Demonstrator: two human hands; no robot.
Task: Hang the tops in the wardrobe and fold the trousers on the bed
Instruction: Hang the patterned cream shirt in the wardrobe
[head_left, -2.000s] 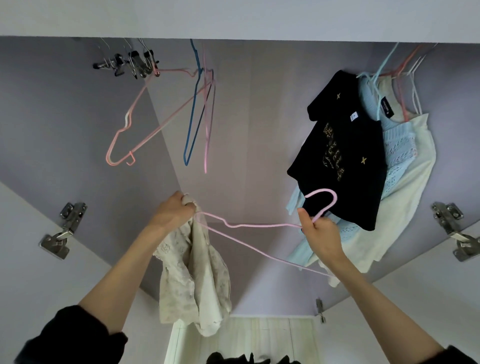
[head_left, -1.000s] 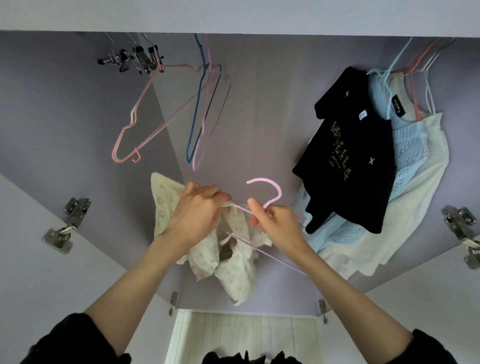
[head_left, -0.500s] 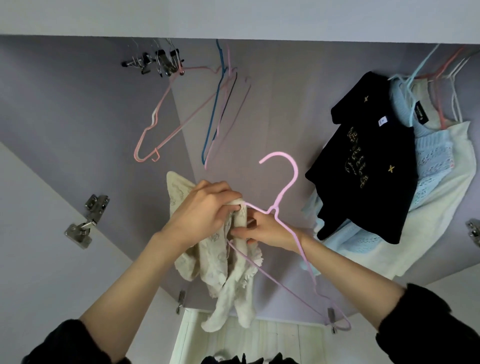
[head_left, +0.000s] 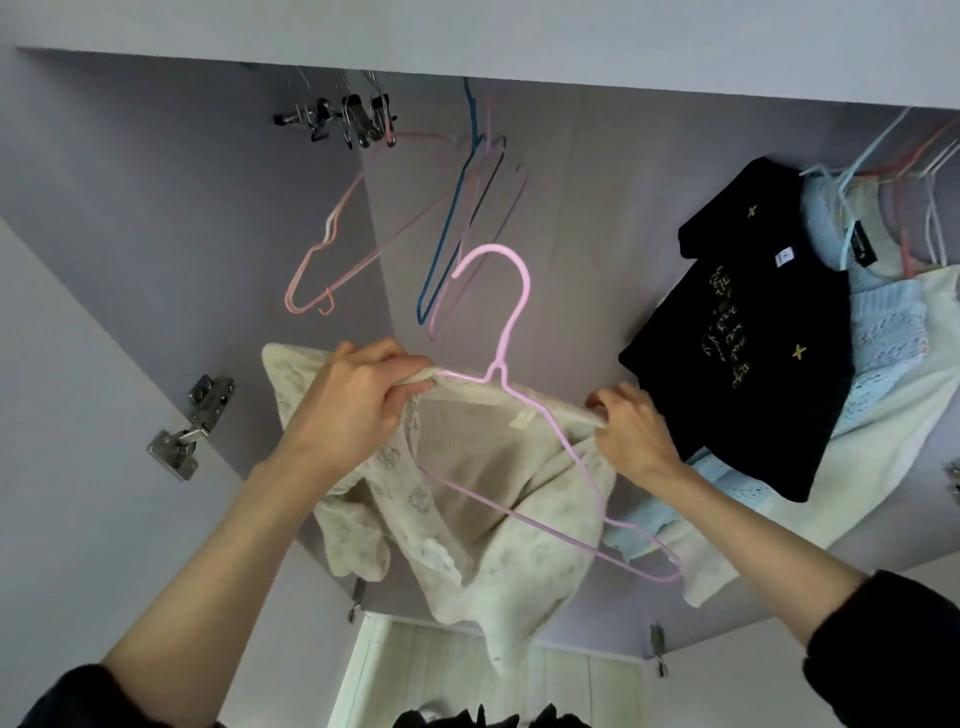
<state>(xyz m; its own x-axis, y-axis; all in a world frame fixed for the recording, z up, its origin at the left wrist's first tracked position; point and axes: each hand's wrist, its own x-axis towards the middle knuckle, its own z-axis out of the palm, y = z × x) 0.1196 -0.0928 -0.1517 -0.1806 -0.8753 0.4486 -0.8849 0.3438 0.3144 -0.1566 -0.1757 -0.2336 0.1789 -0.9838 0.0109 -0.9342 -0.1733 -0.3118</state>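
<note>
Both forearms reach up from 6 o'clock, dark sleeves at the bottom corners. Left hand (head_left: 358, 400), fingers curled tight, grips the left shoulder of the cream top (head_left: 488, 525) bunched against the pink hanger (head_left: 506, 332). Right hand (head_left: 631, 434), at 3 o'clock of the left one, pinches the top's other shoulder against the hanger's right arm. The cream top is draped over the pink hanger at centre frame, body hanging toward 6 o'clock, hook pointing toward 12. Farther in, at 2 o'clock, a black top (head_left: 748, 322) hangs in the wardrobe over a light blue knit (head_left: 878, 338) and a white garment (head_left: 904, 467). At 11 to 12 o'clock hang empty hangers (head_left: 457, 223) and clip hangers (head_left: 353, 117). Door hinge (head_left: 189, 428) at 9 o'clock.
</note>
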